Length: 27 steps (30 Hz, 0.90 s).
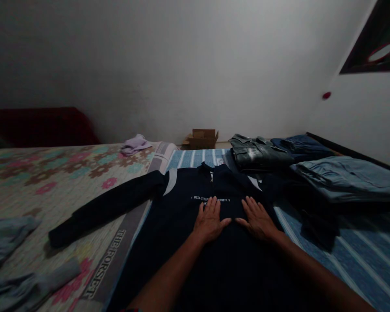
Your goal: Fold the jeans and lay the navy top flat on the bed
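A dark navy zip-neck sweatshirt (182,216) lies spread front side up on the bed, its collar pointing away from me. Pale patches mark both shoulders, and a line of white lettering crosses the chest. One sleeve stretches out flat to the left; the other lies bunched to the right. My left hand (210,220) rests flat on the chest, just below the lettering, fingers extended. Beside it, my right hand (256,217) also lies flat on the fabric with fingers spread. Neither hand grips the cloth. The lower hem is hidden in shadow and behind my forearms.
Folded clothes lie at the right: a dark grey jacket (258,152), dark blue garment (302,145) and light blue jeans (351,175). Grey clothing (9,236) and a lilac cloth (135,144) sit on the floral bedspread (84,173). A cardboard box (203,139) stands by the wall.
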Motion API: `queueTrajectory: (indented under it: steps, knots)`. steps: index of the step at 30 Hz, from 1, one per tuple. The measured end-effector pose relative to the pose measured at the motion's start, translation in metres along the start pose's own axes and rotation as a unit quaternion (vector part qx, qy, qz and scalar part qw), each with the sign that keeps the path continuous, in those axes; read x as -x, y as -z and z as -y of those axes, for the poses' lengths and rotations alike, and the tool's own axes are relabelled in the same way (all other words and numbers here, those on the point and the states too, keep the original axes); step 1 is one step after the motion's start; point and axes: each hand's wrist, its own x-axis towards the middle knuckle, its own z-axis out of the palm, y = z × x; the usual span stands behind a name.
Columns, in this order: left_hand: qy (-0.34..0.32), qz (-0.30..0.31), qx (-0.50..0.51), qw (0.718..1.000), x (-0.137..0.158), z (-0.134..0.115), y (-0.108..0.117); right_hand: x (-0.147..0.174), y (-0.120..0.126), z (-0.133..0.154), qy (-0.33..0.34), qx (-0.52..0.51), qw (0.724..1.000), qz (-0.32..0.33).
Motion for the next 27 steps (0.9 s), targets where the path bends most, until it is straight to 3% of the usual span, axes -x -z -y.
queueTrajectory:
  steps: [4, 8, 14, 20, 27]
  knots:
    - [0.002, 0.011, 0.018, 1.0, 0.002, -0.004, 0.004, 0.009, 0.001, -0.024, -0.057, 0.025, 0.998, -0.018]
    - [0.001, 0.034, 0.018, 0.999, 0.004, -0.006, 0.009, 0.011, -0.002, -0.018, -0.089, 0.025, 0.995, -0.026]
    - [0.046, 0.027, 0.001, 0.999, 0.012, 0.003, 0.006, 0.028, -0.018, -0.008, -0.012, 0.031, 0.999, -0.042]
    - [0.04, 0.026, 0.017, 0.999, 0.017, 0.011, 0.008, 0.047, -0.023, -0.034, -0.052, 0.037, 0.997, -0.046]
    - [0.045, 0.032, 0.0, 0.999, 0.016, 0.006, 0.016, 0.065, -0.021, -0.022, -0.028, 0.022, 0.997, -0.063]
